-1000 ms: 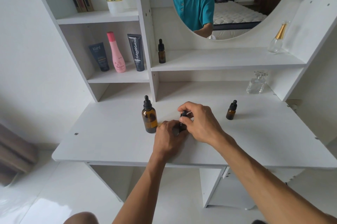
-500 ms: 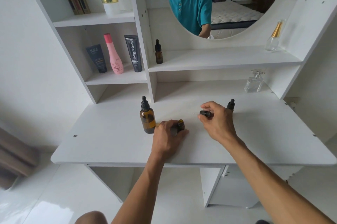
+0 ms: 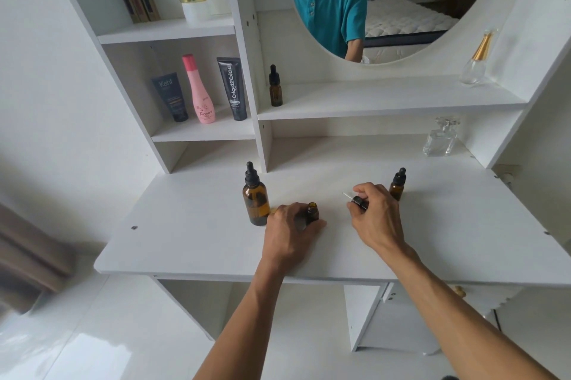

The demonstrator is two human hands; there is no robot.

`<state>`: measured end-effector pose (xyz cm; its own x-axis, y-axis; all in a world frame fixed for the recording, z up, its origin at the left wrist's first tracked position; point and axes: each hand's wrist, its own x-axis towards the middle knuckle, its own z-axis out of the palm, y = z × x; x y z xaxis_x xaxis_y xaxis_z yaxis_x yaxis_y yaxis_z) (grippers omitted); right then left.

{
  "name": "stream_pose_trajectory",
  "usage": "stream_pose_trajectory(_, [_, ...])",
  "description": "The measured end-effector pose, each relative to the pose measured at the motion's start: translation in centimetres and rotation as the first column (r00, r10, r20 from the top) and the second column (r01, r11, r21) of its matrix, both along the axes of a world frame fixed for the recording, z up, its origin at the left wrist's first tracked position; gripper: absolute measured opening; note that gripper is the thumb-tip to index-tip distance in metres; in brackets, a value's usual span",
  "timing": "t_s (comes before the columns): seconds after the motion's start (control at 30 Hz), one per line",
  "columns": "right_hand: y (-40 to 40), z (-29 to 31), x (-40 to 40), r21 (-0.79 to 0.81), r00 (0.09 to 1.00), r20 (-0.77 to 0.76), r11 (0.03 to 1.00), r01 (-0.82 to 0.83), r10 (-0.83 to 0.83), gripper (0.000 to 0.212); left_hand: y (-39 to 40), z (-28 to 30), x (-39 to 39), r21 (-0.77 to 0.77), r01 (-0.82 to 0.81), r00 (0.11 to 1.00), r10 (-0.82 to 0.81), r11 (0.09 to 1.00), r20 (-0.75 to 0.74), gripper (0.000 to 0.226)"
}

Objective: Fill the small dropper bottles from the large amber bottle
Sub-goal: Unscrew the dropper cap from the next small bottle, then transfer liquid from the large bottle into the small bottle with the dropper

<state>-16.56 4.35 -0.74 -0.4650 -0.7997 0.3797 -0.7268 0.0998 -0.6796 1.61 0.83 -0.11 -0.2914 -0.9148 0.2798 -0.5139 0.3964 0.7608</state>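
Currently uncapping: left hand (image 3: 290,225) gripping opened small dropper bottle (image 3: 312,211) on bench (image 3: 191,243), right hand (image 3: 375,212) pinching its dropper cap (image 3: 359,202); next, uncap large amber bottle (image 3: 255,202).

Light: you get bright, even daylight over the white desk (image 3: 191,243).
Shadows: soft and faint under the shelves (image 3: 386,107).
Glare: glossy floor (image 3: 77,345), lower left.
Distortion: edges bow outward.
Blur: left edge soft.
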Motion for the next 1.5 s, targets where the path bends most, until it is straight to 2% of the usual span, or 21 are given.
stream_pose_trajectory(0.4, [0.3, -0.1, -0.1, 0.009, 1.000, 0.022, 1.000, -0.016, 0.016, 0.047, 0.2, 0.3, 0.1, 0.008, 0.006, 1.000, -0.006, 1.000, 0.006, 0.020])
stream_pose_trajectory(0.57, [0.7, -0.1, 0.0, 0.014, 0.999, 0.031, 0.999, -0.031, 0.031, 0.055, 0.2, 0.1, 0.2, 0.065, -0.024, 1.000, 0.024, 0.998, 0.009, 0.042])
stream_pose_trajectory(0.73, [1.0, 0.1, 0.1, -0.005, 0.998, 0.053, 0.999, -0.046, 0.047, 0.060, 0.5, 0.4, 0.7, 0.162, -0.053, 0.999, 0.052, 0.985, 0.008, 0.079])
stream_pose_trajectory(0.8, [1.1, 0.2, 0.2, 0.000, 0.997, 0.066, 0.999, -0.050, 0.050, 0.062, 1.1, 0.3, 1.2, 0.170, -0.067, 0.998, 0.066, 0.983, 0.012, 0.084])
stream_pose_trajectory(0.9, [1.4, 0.4, 0.5, -0.054, 0.998, 0.022, 0.997, -0.051, 0.052, 0.060, 2.0, 0.1, 2.2, 0.141, -0.122, 0.992, 0.126, 0.983, -0.025, 0.073])
stream_pose_trajectory(1.0, [1.5, 1.6, 1.7, -0.238, 0.997, -0.079, 0.970, -0.039, 0.020, 0.041, 2.7, 0.1, 3.1, 0.108, -0.186, 0.979, 0.193, 0.977, -0.066, 0.060])
stream_pose_trajectory(1.1, [0.7, 4.1, 3.6, -0.343, 0.994, -0.088, 0.935, -0.089, 0.063, 0.028, 2.6, 0.3, 3.8, 0.119, -0.307, 0.937, 0.322, 0.944, -0.134, 0.053])
stream_pose_trajectory(1.17, [-0.1, 5.7, 5.3, -0.336, 0.989, -0.045, 0.930, -0.146, 0.139, 0.025, 2.3, 0.4, 4.2, 0.123, -0.403, 0.884, 0.421, 0.907, -0.203, 0.049])
stream_pose_trajectory(1.3, [-1.9, 8.2, 8.9, -0.263, 0.945, 0.082, 0.921, -0.286, 0.317, 0.029, 1.0, 0.8, 5.0, 0.104, -0.535, 0.803, 0.543, 0.838, -0.245, 0.059])
stream_pose_trajectory(1.37, [-2.9, 9.0, 10.4, -0.185, 0.919, 0.110, 0.916, -0.355, 0.379, 0.036, 0.2, 0.8, 5.3, 0.081, -0.520, 0.810, 0.521, 0.850, -0.269, 0.064])
stream_pose_trajectory(1.5, [-4.6, 9.6, 12.2, -0.056, 0.894, 0.160, 0.908, -0.414, 0.418, 0.048, -1.3, 0.8, 5.2, 0.106, -0.388, 0.861, 0.401, 0.915, -0.313, 0.074])
